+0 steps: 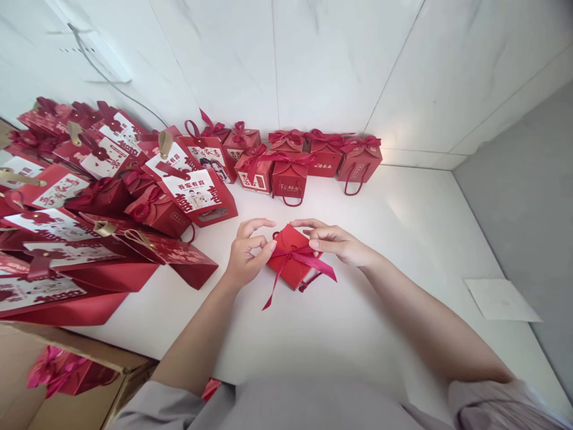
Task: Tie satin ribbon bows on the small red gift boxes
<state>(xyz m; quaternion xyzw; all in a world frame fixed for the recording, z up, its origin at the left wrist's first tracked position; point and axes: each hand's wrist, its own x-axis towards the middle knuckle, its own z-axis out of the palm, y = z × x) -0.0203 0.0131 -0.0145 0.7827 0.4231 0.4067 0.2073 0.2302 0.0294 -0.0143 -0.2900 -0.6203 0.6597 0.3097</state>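
In front of me on the white table is a small red gift box [286,263], seen from above with one corner towards me. Its top flaps are folded in, and a crimson ribbon [296,255] is tied over them, its two tails hanging loose. Curled at the box's left corner, my left hand [248,254] has its thumb against the edge by the ribbon. On the opposite side, my right hand [338,243] grips the right corner, thumb on top and index finger along the back edge. A twisted cord handle [310,282] pokes out at the lower right.
Finished red boxes with bows [290,176] line the wall at the back. Many red gift bags with white labels [194,191] crowd the left side. A cardboard box [85,412] at lower left holds another ribboned box [67,373]. White paper [501,300] lies at the right edge.
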